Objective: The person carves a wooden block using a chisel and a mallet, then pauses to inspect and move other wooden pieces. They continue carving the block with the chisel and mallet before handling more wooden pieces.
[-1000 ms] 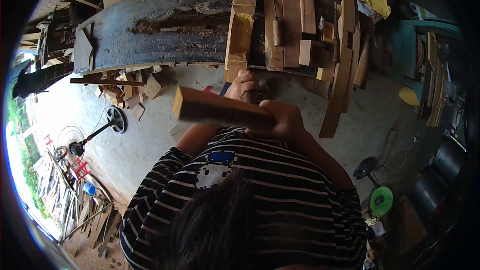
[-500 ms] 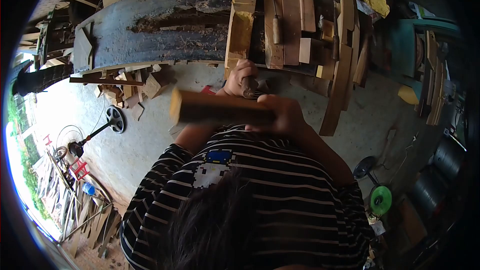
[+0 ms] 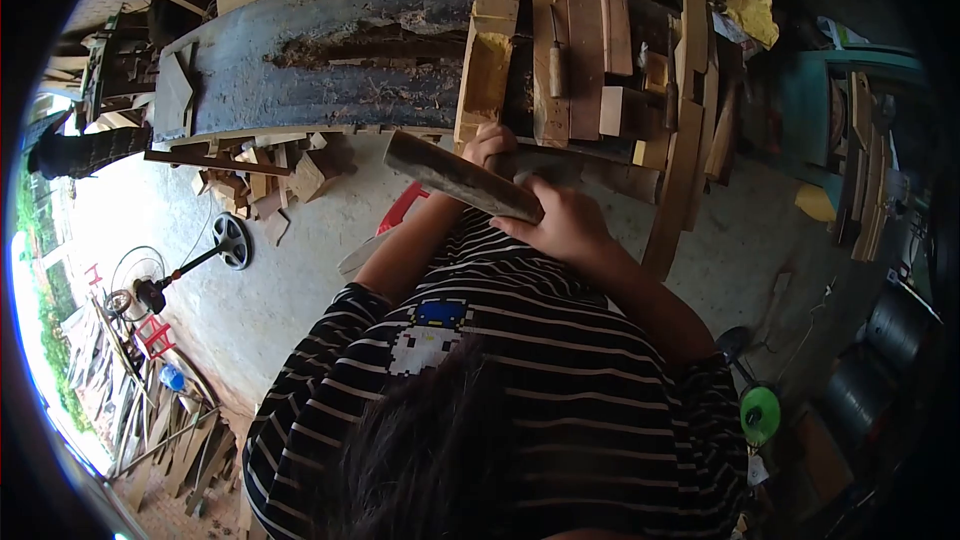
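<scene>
My left hand (image 3: 487, 143) is closed around the round wooden handle (image 3: 499, 166) of what looks like a chisel, at the near end of a yellowish wood block (image 3: 487, 70) with a hollow cut in it. The tool's blade is hidden by the hand. My right hand (image 3: 562, 221) grips one end of a thick, dark wooden mallet (image 3: 455, 177). Its far end points up and left, and it overlaps the left wrist and part of the handle in this view.
The workbench (image 3: 240, 90) carries a dark, rough slab. A wooden-handled tool (image 3: 556, 65) lies on a plank right of the hollowed block, among several boards and blocks. Wood offcuts (image 3: 255, 175) lie on the floor at left. A red stool (image 3: 402, 208) is beside my left arm.
The mallet has swung from nearly level to a tilt, its far end higher and further right. My right hand stays near its place; my left hand keeps its grip at the block.
</scene>
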Demonstrator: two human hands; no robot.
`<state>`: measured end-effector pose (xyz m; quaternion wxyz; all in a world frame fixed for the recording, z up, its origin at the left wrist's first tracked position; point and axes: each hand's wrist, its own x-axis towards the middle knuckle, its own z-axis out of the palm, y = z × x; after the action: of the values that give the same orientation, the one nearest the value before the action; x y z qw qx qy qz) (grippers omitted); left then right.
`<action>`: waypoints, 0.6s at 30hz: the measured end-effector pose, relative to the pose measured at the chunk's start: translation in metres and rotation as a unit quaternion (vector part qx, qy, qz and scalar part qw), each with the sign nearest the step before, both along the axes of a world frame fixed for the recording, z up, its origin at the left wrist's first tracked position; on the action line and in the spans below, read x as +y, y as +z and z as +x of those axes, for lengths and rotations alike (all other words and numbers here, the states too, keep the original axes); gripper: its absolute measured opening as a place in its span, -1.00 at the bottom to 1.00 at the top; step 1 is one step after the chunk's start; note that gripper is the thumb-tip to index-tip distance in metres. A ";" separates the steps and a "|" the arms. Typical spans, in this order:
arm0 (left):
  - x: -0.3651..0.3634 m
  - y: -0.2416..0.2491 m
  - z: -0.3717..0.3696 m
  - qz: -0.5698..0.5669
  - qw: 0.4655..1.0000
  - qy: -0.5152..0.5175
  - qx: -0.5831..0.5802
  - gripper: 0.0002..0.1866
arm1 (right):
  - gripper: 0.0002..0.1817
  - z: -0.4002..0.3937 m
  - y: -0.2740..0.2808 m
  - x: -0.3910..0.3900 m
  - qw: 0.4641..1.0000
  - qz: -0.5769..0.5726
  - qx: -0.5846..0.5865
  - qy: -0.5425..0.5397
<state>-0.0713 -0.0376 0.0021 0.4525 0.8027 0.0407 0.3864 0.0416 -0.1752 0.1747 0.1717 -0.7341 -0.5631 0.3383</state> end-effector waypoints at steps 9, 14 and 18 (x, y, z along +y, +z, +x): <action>0.000 0.029 -0.001 -0.063 0.997 -0.001 0.043 -0.78 | -0.38 -0.003 0.044 -0.002 0.989 0.125 0.053 0.059; -0.004 0.045 -0.021 -0.069 0.996 -0.025 0.041 -0.81 | -0.37 0.008 0.052 -0.022 0.992 0.128 0.004 0.000; -0.001 0.044 -0.030 -0.056 0.998 -0.001 0.017 -0.84 | -0.37 0.019 0.045 -0.038 0.988 0.004 0.083 -0.130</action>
<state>-0.1012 -0.0386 0.0465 0.4962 0.7826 0.0692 0.3696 0.0606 -0.2136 0.2195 0.2633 -0.7694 -0.4483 0.3711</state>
